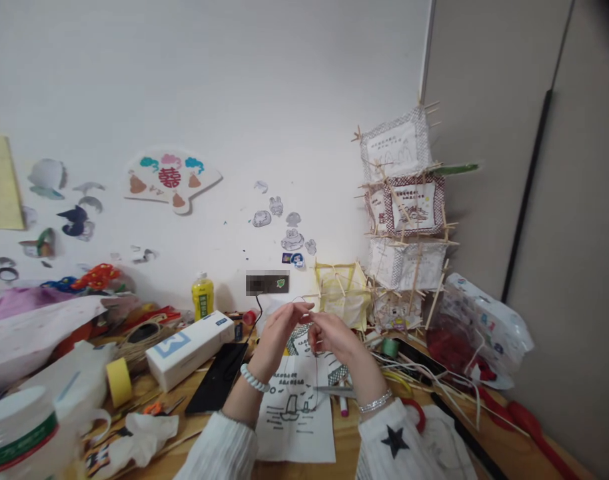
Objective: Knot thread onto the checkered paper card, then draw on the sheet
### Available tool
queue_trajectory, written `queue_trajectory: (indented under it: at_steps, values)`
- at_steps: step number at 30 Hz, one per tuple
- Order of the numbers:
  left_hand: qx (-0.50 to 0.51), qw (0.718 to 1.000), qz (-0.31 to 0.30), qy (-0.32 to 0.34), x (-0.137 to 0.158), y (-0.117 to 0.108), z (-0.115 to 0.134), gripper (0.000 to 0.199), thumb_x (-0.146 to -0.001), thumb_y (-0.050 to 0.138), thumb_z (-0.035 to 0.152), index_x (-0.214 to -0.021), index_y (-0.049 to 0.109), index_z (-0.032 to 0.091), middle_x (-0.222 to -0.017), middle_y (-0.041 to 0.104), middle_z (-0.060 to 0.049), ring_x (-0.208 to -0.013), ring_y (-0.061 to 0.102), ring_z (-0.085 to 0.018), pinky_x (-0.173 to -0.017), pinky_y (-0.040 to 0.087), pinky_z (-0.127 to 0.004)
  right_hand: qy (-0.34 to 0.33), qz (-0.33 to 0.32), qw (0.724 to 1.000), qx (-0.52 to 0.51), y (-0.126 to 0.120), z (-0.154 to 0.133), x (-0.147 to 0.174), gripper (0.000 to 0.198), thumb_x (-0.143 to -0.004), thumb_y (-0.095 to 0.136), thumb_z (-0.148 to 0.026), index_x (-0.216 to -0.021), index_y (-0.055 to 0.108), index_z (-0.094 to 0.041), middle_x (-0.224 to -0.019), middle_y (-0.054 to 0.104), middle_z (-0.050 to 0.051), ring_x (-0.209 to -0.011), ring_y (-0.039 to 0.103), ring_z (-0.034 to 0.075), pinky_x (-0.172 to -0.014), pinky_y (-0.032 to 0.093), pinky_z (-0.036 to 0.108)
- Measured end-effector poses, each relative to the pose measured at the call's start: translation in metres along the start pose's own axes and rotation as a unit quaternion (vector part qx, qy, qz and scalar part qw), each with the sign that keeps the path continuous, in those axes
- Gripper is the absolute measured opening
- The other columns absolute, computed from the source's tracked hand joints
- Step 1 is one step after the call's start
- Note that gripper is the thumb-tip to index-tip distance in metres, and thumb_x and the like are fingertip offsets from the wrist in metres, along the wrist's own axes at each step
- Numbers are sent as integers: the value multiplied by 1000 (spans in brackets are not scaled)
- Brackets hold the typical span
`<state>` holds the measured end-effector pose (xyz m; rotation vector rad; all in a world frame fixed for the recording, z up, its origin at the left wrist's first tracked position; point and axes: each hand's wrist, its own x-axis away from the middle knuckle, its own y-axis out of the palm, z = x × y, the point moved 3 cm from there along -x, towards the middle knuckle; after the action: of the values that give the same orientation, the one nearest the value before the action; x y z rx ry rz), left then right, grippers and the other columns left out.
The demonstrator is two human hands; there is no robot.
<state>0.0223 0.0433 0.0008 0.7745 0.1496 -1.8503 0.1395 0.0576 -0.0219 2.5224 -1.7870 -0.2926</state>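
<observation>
My left hand [279, 337] and my right hand [334, 335] meet at the fingertips above a sheet of paper. The left fingers are pressed together; whatever is between their tips is too small to make out. Curled fingers of my right hand pinch a thin dark thread [316, 377], which hangs down over the paper. On the white paper [297, 443] are a black sailboat drawing and lines of handwriting. Beside the right wrist lie scissors [334, 391] with a red handle, and a pink-ended marker [344, 407]. Another patterned, drawn sheet [300, 341] lies behind the hands, partly hidden.
Behind my hands stands a yellow stick-framed lantern [342, 293]; a tall stack of paper lanterns [409, 207] rises to its right. At left are a white box [189, 350], a black tablet-like slab [217, 379], yellow tape [118, 382] and a jar [19, 433]. White cables [429, 373] run at right.
</observation>
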Motion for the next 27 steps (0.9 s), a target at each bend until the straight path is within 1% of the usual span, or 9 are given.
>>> queue_trajectory:
  at_steps: [3,7,14,16,18,20,22,24,27]
  values:
    - [-7,999,-31,1,1,3,1,28,-81,51,34,-76,66,11,-103,64,-12,-107,51,-26,-98,31,-37,-27,14,999,-11,-2,6,-6,35,-72,54,-51,-71,54,-16,-42,45,-6,-38,41,7,-45,33,22]
    - [-7,999,-47,-8,1,3,-1,28,-81,50,34,-86,67,12,-110,62,-12,-108,50,-26,-98,32,-40,-48,-7,999,-26,-3,12,-12,43,-68,58,-53,-52,45,-16,-40,42,-5,-38,39,7,-44,33,23]
    - [-25,998,-48,-13,1,1,-4,28,-80,51,35,-81,67,13,-112,61,-12,-110,49,-26,-98,31,-40,-28,-47,995,-84,3,11,-9,29,-64,68,-39,-63,51,-16,-41,40,-8,-39,37,5,-45,31,21]
    - [-20,999,-31,-15,0,-2,-2,27,-80,52,35,-81,66,13,-111,61,-13,-111,49,-25,-97,33,-39,-31,-27,996,-83,1,8,-6,27,-65,67,-38,-64,52,-16,-44,45,-7,-41,41,6,-46,34,21]
    - [-3,1000,3,-11,-1,-10,2,26,-80,52,36,-79,64,13,-109,62,-12,-107,52,-25,-94,36,-38,-46,5,994,-94,-5,2,-2,25,-65,68,-35,-67,53,-15,-54,55,-3,-48,50,8,-50,38,22]
    - [30,999,43,-8,-4,-20,5,25,-79,54,36,-75,62,13,-100,64,-11,-97,58,-24,-89,41,-37,-65,28,989,-128,-13,-5,1,24,-63,70,-33,-70,55,-15,-68,64,1,-60,58,11,-56,43,24]
    - [78,994,72,-13,-7,-30,6,23,-77,56,36,-74,60,14,-86,67,-8,-87,62,-21,-83,44,-36,-85,38,980,-174,-20,-12,3,22,-64,70,-31,-71,56,-16,-78,67,5,-68,61,14,-61,45,26]
    - [118,989,91,-16,-9,-38,6,21,-76,57,35,-74,58,15,-68,64,-3,-76,63,-17,-79,46,-33,-101,49,968,-223,-27,-17,4,18,-65,69,-29,-70,57,-16,-76,68,5,-70,62,15,-65,46,26]
    - [116,986,117,-21,-9,-45,5,22,-75,58,37,-74,55,16,-46,46,7,-48,52,-8,-64,48,-27,-120,75,948,-286,-34,-19,3,13,-67,67,-24,-65,56,-17,-62,64,1,-64,60,13,-65,47,26]
